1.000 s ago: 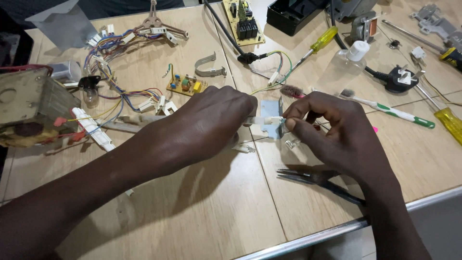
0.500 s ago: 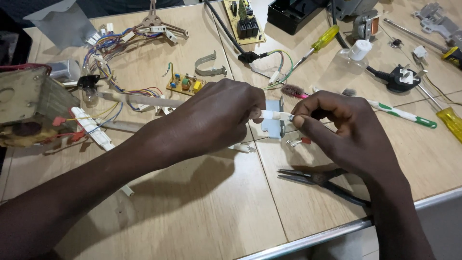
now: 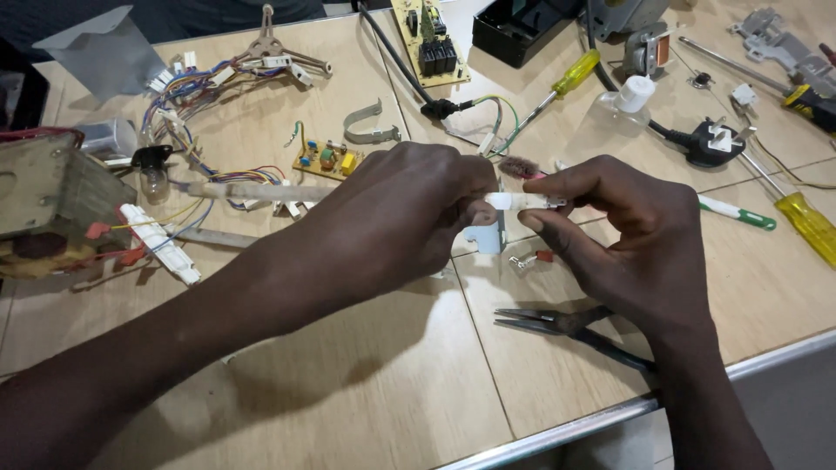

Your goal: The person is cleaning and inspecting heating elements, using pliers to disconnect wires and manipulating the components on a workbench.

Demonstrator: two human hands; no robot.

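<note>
Above a wooden table [image 3: 374, 392], my left hand [image 3: 409, 218] and my right hand [image 3: 627, 235] together pinch a small white tube-shaped part [image 3: 522, 201], one hand at each end. Below it, by my left thumb, sits a pale blue plastic piece [image 3: 486, 237]; I cannot tell whether it is joined to the white part. A small red-tipped metal terminal [image 3: 529, 258] lies on the table just under my hands. Needle-nose pliers [image 3: 557, 324] lie beneath my right wrist.
A wire harness [image 3: 209, 96] and a small green circuit board [image 3: 324, 159] lie at the back left, a metal box with windings [image 3: 43, 200] at far left. Yellow-handled screwdrivers [image 3: 805, 222], a green-tipped white tool [image 3: 736, 213], a black plug [image 3: 710, 144] and a circuit board [image 3: 431, 39] lie beyond.
Both hands have lifted slightly and moved up the view with the white part; my right fingers have shifted from curled around it to pinching its end.
</note>
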